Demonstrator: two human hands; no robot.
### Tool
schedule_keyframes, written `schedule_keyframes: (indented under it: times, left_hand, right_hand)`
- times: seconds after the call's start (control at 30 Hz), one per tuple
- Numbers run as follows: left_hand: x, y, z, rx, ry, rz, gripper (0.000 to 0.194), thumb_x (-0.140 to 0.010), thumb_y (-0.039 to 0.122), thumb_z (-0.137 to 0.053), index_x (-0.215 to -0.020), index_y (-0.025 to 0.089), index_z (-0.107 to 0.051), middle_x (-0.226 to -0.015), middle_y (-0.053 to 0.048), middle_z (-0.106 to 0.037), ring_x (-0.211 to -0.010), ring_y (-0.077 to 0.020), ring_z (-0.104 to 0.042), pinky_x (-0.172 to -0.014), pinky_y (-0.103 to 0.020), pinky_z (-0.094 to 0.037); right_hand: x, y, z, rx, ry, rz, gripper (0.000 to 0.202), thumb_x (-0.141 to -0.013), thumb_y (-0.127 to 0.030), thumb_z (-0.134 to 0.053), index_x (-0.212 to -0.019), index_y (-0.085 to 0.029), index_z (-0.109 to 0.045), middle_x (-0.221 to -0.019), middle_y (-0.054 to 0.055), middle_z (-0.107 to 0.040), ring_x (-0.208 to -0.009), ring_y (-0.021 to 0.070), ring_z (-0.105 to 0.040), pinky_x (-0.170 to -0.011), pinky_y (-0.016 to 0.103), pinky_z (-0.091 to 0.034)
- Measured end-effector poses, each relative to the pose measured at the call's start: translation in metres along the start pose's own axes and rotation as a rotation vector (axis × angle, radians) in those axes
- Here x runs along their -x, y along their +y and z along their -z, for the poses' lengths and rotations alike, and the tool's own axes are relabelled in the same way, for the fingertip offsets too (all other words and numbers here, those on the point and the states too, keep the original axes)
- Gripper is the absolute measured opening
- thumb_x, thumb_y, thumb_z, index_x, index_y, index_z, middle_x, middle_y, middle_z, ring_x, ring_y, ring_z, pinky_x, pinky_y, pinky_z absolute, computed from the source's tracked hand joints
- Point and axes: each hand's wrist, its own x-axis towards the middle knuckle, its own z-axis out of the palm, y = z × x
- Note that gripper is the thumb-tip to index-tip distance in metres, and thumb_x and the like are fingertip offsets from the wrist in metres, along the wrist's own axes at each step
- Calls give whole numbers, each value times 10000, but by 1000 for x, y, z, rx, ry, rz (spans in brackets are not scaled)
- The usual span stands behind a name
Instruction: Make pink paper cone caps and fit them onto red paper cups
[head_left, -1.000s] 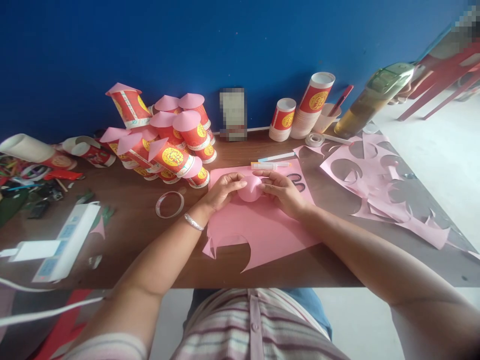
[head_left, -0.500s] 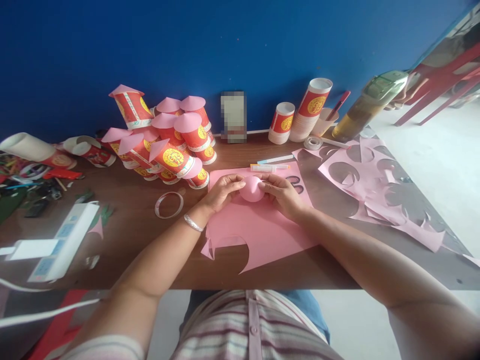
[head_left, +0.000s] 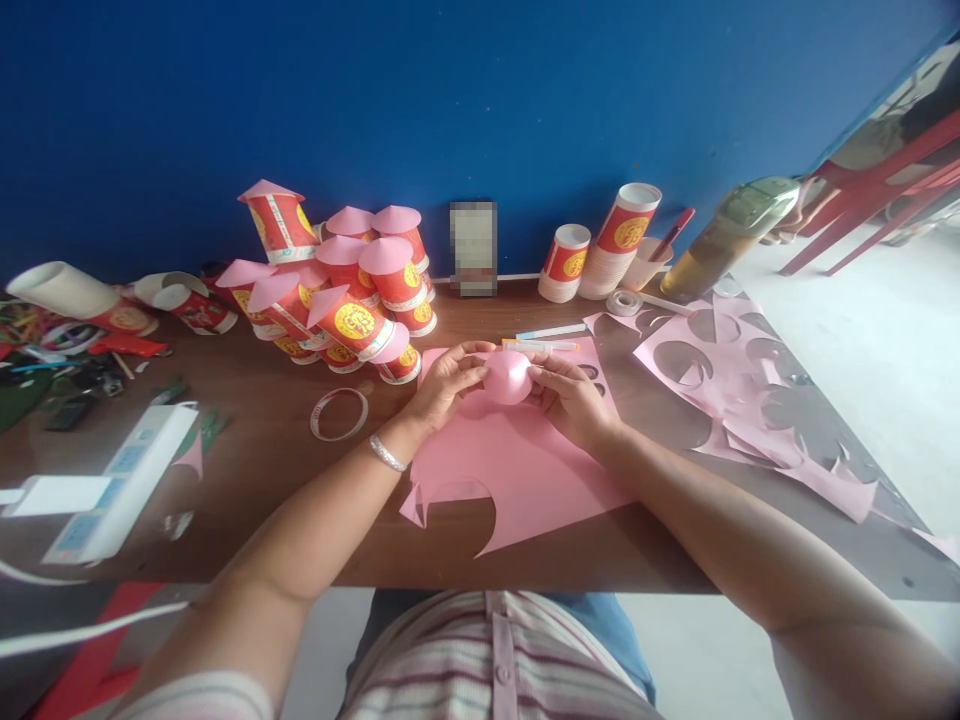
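A small pink paper cone is held between my two hands, its tip towards me. My left hand pinches its left edge, a silver bangle on the wrist. On the opposite edge, my right hand grips it with thumb and fingers. Beneath lies a pink paper sheet with a curved piece cut out of its front edge. Scissors, mostly hidden behind my right hand, show only dark handle loops. Two markers lie just past the hands.
Red paper cups with pink cone roofs are stacked at the left. Plain cup stacks, a bottle and a tape roll stand at the back right. Pink scraps cover the right; a power strip lies left.
The cone has turned slightly in my fingers, so its tip now shows facing me. The camera view has shifted a little; both hands still hold the cone.
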Motion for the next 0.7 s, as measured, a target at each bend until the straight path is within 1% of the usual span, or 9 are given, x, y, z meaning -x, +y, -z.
schedule_keyframes:
  times: [0.07, 0.17, 0.3, 0.43, 0.57, 0.7]
  left_hand:
    - [-1, 0, -1, 4, 43, -27, 458, -707, 294, -892, -1112, 187, -708, -921, -16, -719, -844, -130, -646, -784, -240, -493]
    - [-1, 1, -2, 1, 87, -46, 456, -706, 307, -888, -1097, 183, -690, -896, -8, -714, -826, -128, -645, -770, -240, -489]
    - [-1, 3, -4, 32, 108, -45, 477, -675, 315, -909, -1070, 171, -684, -881, -9, -719, -815, -123, -647, -758, -237, -500]
    - [0, 5, -6, 44, 119, -32, 489, -671, 329, -909, -1071, 162, -681, -866, -12, -721, -783, -118, -644, -733, -234, -504]
    - [3, 6, -7, 2, 133, -44, 485, -694, 358, -890, -1084, 160, -679, -904, -26, -729, -812, -137, -655, -729, -247, -512]
    - [4, 4, -4, -75, 140, -59, 429, -741, 389, -849, -1068, 162, -689, -977, -47, -736, -864, -161, -667, -742, -263, -523]
  right_hand:
    - [0, 1, 0, 3, -9, 2, 310, -775, -370, -850, -1018, -215, -735, -927, 34, -756, -922, 215, -719, -826, 347, -601]
    - [0, 3, 1, 23, -19, 10, 325, -773, -359, -856, -1038, -221, -730, -884, 21, -748, -896, 206, -722, -840, 350, -599]
    - [-1, 7, 5, 58, -27, 18, 346, -770, -369, -862, -1056, -230, -724, -845, 8, -743, -865, 203, -726, -849, 359, -596]
    - [-1, 6, 5, 63, -31, 22, 357, -764, -386, -865, -1052, -227, -725, -853, 15, -750, -893, 219, -733, -868, 372, -592]
    - [0, 2, 1, 81, -6, 22, 363, -744, -410, -870, -1026, -227, -732, -911, 29, -763, -923, 229, -734, -884, 380, -588]
    - [1, 1, 0, 128, 24, 33, 384, -734, -445, -865, -1032, -239, -737, -980, 39, -771, -968, 248, -731, -896, 400, -582]
